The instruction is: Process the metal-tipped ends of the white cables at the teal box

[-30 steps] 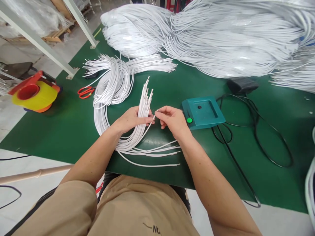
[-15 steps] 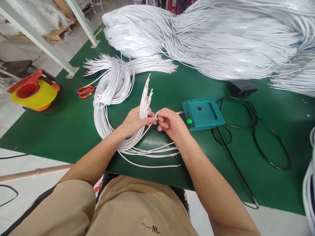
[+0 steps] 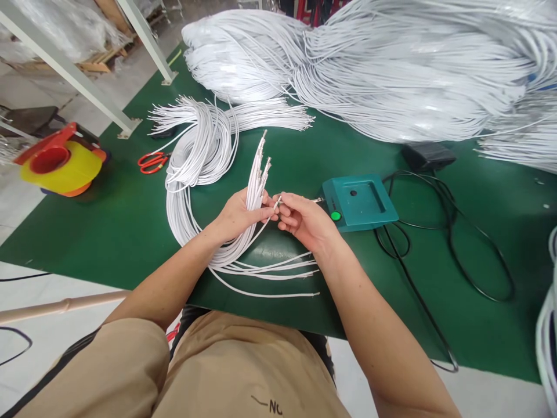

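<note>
My left hand (image 3: 243, 215) is closed around a bundle of white cables (image 3: 256, 174), whose stripped ends point up and away from me. One white cable (image 3: 266, 223) leaves this bundle, and its tip sits between the fingertips of my two hands. My right hand (image 3: 302, 217) pinches that tip with thumb and forefinger. Several loose cable ends (image 3: 278, 268) lie below my hands toward the right. A teal device (image 3: 361, 200) with a green button (image 3: 335, 216) stands just right of my right hand; a small metal part pokes out of its left side.
Coiled white cables (image 3: 198, 148) lie to the left, beside orange-handled scissors (image 3: 152, 162). Large heaps of white cable (image 3: 404, 69) cover the back. A black box (image 3: 429, 154) and black cord (image 3: 452, 232) are at the right. A yellow-and-red tape dispenser (image 3: 61, 165) stands far left.
My right thumb and forefinger have shifted slightly at the cable's tip, so a little more of it shows. Both hands otherwise stay in place.
</note>
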### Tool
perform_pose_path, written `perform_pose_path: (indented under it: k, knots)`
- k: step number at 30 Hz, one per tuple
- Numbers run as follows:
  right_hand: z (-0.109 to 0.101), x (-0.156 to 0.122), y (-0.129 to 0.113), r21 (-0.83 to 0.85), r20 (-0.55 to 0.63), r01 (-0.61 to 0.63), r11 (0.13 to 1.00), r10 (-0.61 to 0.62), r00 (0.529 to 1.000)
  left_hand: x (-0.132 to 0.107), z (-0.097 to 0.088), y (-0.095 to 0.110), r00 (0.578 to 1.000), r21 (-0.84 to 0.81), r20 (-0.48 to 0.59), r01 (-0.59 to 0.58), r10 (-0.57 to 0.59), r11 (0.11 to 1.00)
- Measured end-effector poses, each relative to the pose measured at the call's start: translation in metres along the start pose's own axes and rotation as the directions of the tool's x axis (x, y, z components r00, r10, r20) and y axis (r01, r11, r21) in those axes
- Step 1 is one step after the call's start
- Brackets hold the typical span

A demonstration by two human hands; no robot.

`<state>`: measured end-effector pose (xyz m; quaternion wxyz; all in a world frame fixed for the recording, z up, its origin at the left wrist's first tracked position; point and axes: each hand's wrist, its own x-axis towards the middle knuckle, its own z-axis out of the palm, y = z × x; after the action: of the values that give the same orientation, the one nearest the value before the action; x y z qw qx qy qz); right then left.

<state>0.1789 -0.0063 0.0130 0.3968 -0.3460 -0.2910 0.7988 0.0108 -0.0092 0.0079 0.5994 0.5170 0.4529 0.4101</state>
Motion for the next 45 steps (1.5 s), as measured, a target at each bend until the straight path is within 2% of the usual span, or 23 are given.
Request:
perform_pose_path:
  k: [2, 4, 6, 7, 9, 10, 12, 13, 15, 16, 18, 20, 23, 25, 28, 35, 40, 42, 45]
  knots:
    - [0.002, -0.002, 0.000, -0.053, -0.052, 0.065, 0.996, -0.068, 0.996, 0.000, -0.001, -0.001, 1.000, -0.022, -0.004, -0.019, 0.019, 1.000]
    - [0.005, -0.002, 0.002, -0.185, -0.116, 0.155, 0.970, -0.178, 0.977, 0.000, -0.001, -0.001, 0.999, -0.038, 0.013, -0.039, 0.040, 0.999]
    - [0.006, -0.002, 0.004, -0.376, -0.151, 0.240, 0.895, -0.314, 0.937, 0.000, -0.001, 0.000, 0.999, -0.044, 0.036, -0.035, 0.037, 0.998]
    - [0.005, -0.001, 0.006, -0.484, -0.154, 0.275, 0.831, -0.390, 0.908, 0.000, -0.001, 0.000, 0.999, -0.049, 0.047, -0.022, 0.025, 0.999]
    - [0.004, 0.000, 0.010, -0.703, -0.117, 0.319, 0.635, -0.546, 0.830, 0.000, -0.001, 0.001, 0.998, -0.068, 0.069, 0.019, -0.014, 0.997]
    - [0.004, 0.000, 0.011, -0.801, -0.072, 0.323, 0.504, -0.617, 0.784, 0.000, -0.001, 0.002, 0.996, -0.086, 0.077, 0.043, -0.036, 0.995]
    - [0.003, -0.001, 0.012, -0.940, 0.095, 0.297, 0.170, -0.704, 0.704, 0.001, -0.002, 0.003, 0.993, -0.135, 0.087, 0.097, -0.085, 0.986]
    - [0.003, -0.001, 0.012, -0.961, 0.206, 0.277, -0.012, -0.702, 0.682, 0.001, -0.002, 0.003, 0.990, -0.163, 0.089, 0.125, -0.111, 0.979]
    - [0.002, -0.003, 0.009, -0.911, 0.408, 0.250, -0.329, -0.618, 0.672, 0.002, -0.003, 0.002, 0.984, -0.213, 0.095, 0.168, -0.151, 0.962]
    - [0.000, -0.004, 0.006, -0.864, 0.476, 0.244, -0.440, -0.558, 0.680, 0.003, -0.003, 0.001, 0.982, -0.229, 0.100, 0.181, -0.162, 0.956]
    - [-0.004, -0.006, -0.002, -0.804, 0.522, 0.217, -0.553, -0.484, 0.702, 0.004, -0.002, -0.001, 0.980, -0.230, 0.095, 0.190, -0.173, 0.954]
    - [-0.010, -0.009, -0.011, -0.805, 0.481, 0.147, -0.575, -0.488, 0.728, 0.006, 0.000, -0.004, 0.982, -0.184, 0.062, 0.185, -0.176, 0.965]
    - [-0.022, -0.011, -0.022, -0.821, 0.372, 0.047, -0.569, -0.472, 0.799, 0.006, 0.004, -0.008, 0.987, -0.051, -0.003, 0.161, -0.161, 0.986]
    - [-0.027, -0.012, -0.026, -0.823, 0.336, 0.046, -0.566, -0.420, 0.843, 0.006, 0.006, -0.009, 0.990, 0.040, -0.035, 0.141, -0.139, 0.989]
    - [-0.031, -0.012, -0.029, -0.824, 0.346, 0.078, -0.562, -0.389, 0.854, 0.006, 0.008, -0.009, 0.990, 0.133, -0.075, 0.130, -0.121, 0.983]
    - [-0.030, -0.005, -0.026, -0.821, 0.365, 0.058, -0.568, -0.444, 0.818, 0.009, 0.011, -0.011, 0.982, 0.268, -0.154, 0.149, -0.111, 0.952]
    - [-0.032, -0.009, -0.026, -0.831, 0.353, 0.044, -0.554, -0.464, 0.812, 0.009, 0.012, -0.013, 0.989, 0.410, -0.139, 0.111, -0.058, 0.906]
    - [-0.035, -0.012, -0.027, -0.845, 0.312, -0.038, -0.533, -0.551, 0.774, 0.009, 0.012, -0.012, 0.988, 0.410, -0.135, 0.122, -0.072, 0.904]
    - [-0.041, -0.015, -0.027, -0.852, 0.202, -0.249, -0.460, -0.729, 0.654, 0.009, 0.010, -0.010, 0.986, 0.355, -0.120, 0.152, -0.116, 0.922]
